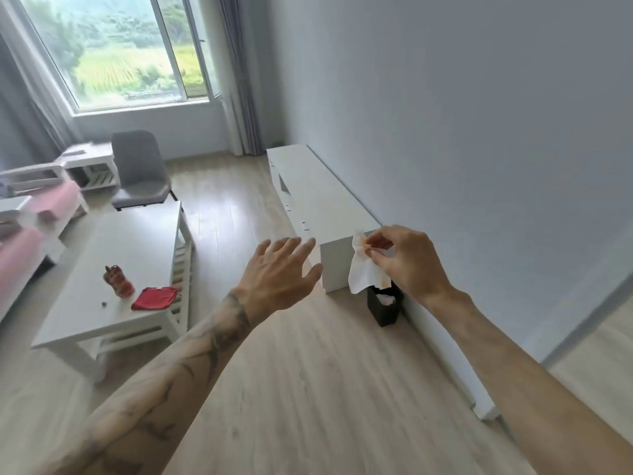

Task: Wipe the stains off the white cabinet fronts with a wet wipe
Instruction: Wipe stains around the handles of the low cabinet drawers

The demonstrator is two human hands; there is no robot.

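White and smeared with orange, the wet wipe (pixel 363 270) is pinched at its upper edge between the thumb and fingertips of the right hand (pixel 409 260). It is seen hanging in front of the near end panel of the white cabinet (pixel 318 186), just above a small black bin (pixel 383 306) set on the wooden floor (pixel 308 371) close by that panel and the wall. The cabinet is stood lengthwise along the grey wall, its fronts turned toward the room. The left hand (pixel 279 270) is held in the air with fingers straight and spread, nothing being gripped, near the cabinet's near front corner. On a white coffee table (pixel 137 241) to the left, a folded red cloth (pixel 154 298) is laid by the right edge, with a red patterned bottle (pixel 118 281) stood just beside it. A grey chair (pixel 140 169) is placed past the table's far edge
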